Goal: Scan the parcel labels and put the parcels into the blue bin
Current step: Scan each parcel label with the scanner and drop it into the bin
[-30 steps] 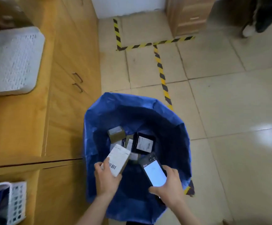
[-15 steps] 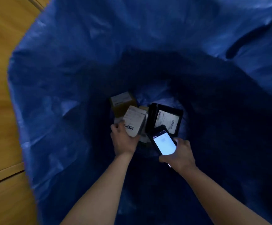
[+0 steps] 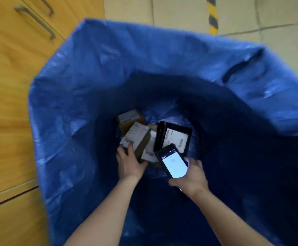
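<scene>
**Both hands down in the blue bin, parcel in the left**

Far left: yellow wood cabinet (image 3: 11, 86), two metal bar handles (image 3: 36, 22) near its top. It stands right against the bin's left wall.

Blue bin (image 3: 91, 77): soft woven sack, mouth wide open, standing on the floor. Both forearms reach down through the near rim to its bottom.

Bin bottom, left part: brown box (image 3: 130, 118) with a pale label on top. Just in front of it, tilted and overlapping it, a white-labelled box (image 3: 135, 137). Left hand (image 3: 129, 163) grips this box by its near end; fingers (image 3: 131, 148) lie over the barcode, thumb on the dark side face. Whether the box's weight rests on the parcels below, cannot tell.

Bin bottom, middle: a flat white-labelled parcel (image 3: 149, 150) shows from under the held box, barcode visible.

Bin bottom, right part: black parcel (image 3: 175, 137), white label up, touching the flat one.

In front of the black parcel: handheld scanner (image 3: 173, 161), screen lit and facing up, overlapping that parcel's near corner. Right hand (image 3: 192, 176) has its fingers wrapped round the scanner's lower half.

Beyond the bin's far rim, top right: pale floor tiles (image 3: 278, 15) and a strip of yellow-black tape (image 3: 213, 16).
</scene>
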{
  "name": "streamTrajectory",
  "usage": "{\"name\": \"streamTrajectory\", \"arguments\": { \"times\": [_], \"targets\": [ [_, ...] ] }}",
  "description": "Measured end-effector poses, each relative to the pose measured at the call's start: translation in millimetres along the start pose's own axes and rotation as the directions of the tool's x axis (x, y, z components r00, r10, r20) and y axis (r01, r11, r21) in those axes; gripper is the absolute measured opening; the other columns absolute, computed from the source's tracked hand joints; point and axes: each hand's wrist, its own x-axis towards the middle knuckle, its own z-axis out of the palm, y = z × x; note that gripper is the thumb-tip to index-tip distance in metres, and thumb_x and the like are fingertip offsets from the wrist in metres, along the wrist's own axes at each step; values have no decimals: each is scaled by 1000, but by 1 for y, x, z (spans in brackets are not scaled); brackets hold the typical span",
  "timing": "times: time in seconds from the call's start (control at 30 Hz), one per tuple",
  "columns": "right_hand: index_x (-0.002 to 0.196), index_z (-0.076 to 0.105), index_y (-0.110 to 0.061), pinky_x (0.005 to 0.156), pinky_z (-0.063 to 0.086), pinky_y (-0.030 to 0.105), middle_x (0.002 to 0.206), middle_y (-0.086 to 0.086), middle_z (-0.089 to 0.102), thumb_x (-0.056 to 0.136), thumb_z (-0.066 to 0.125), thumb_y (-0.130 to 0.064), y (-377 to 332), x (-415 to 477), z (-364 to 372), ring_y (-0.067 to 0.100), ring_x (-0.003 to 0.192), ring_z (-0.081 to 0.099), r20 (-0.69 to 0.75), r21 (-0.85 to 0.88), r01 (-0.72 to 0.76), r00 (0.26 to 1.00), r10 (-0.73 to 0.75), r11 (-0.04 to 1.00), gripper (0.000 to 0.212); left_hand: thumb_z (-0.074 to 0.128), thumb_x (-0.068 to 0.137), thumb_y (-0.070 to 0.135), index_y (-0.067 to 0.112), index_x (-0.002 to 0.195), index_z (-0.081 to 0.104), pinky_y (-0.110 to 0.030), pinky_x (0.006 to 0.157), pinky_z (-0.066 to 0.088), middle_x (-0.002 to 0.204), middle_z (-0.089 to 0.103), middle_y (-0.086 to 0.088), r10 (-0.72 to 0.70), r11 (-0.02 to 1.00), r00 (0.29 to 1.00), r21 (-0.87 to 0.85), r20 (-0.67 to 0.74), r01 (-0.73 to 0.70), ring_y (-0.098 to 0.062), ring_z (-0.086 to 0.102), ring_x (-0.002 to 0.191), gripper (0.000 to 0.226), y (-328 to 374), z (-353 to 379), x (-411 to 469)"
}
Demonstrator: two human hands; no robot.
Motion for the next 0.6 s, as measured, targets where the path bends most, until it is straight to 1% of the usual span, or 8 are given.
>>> {"name": "streamTrajectory", "arguments": {
  "times": [0.1,0.17,0.23,0.3,0.4,0.5,0.53,0.6],
  "targets": [
    [130,46,-24,95,46,45,117,-7,36,54,84,-24,-7,-45,-23,18,106,52,-38,39,19,999,-18,999,85,74,81,35,25,148,25,-41,105,40,147,15,-6,39,999,999,38,6,-39,-29,26,132,84,22,-32,-30],
    [133,43,-24,94,47,46,118,-9,34,54,84,-25,-13,-80,-40,14,100,49,-66,79,33,997,-28,996,89,73,82,32,23,145,31,-40,98,44,144,21,-6,81,994,997,66,-1,-81,-28,31,129,76,39,-57,-55],
    [135,40,-23,93,48,45,119,-10,33,54,83,-25,-17,-118,-58,12,96,46,-98,110,56,994,-45,992,91,71,84,29,20,140,37,-37,93,45,141,26,-5,152,984,988,100,-19,-149,-26,36,125,66,57,-83,-85],
    [134,40,-23,93,49,42,116,-11,32,54,82,-26,-18,-159,-76,11,95,46,-138,131,97,987,-78,987,91,69,85,26,18,134,43,-37,94,47,138,32,-5,243,964,969,116,-33,-238,-25,40,124,56,73,-106,-118],
    [132,41,-26,89,50,36,116,-14,32,53,81,-28,-11,-223,-106,9,95,47,-218,175,183,966,-143,968,88,67,87,23,19,129,48,-40,92,48,130,40,-3,357,928,933,131,-45,-348,-25,45,119,47,94,-136,-173],
    [131,41,-27,83,45,24,121,-13,35,53,79,-28,11,-288,-136,6,99,44,-307,184,248,934,-184,951,86,65,87,19,19,128,52,-38,91,47,126,47,-2,480,874,875,115,-65,-471,-25,50,114,43,111,-153,-232],
    [129,42,-28,79,45,23,121,-12,37,52,78,-28,23,-310,-146,7,99,46,-336,196,260,924,-185,945,85,65,87,18,19,127,53,-36,90,46,124,49,-2,524,850,849,109,-75,-515,-24,52,112,42,115,-156,-253],
    [124,43,-31,75,50,28,117,-15,39,50,75,-27,51,-357,-166,8,96,53,-403,229,276,900,-168,933,80,64,89,19,20,128,52,-31,84,46,123,50,1,601,798,796,119,-78,-591,-21,55,107,40,124,-158,-297]
  ]
}}
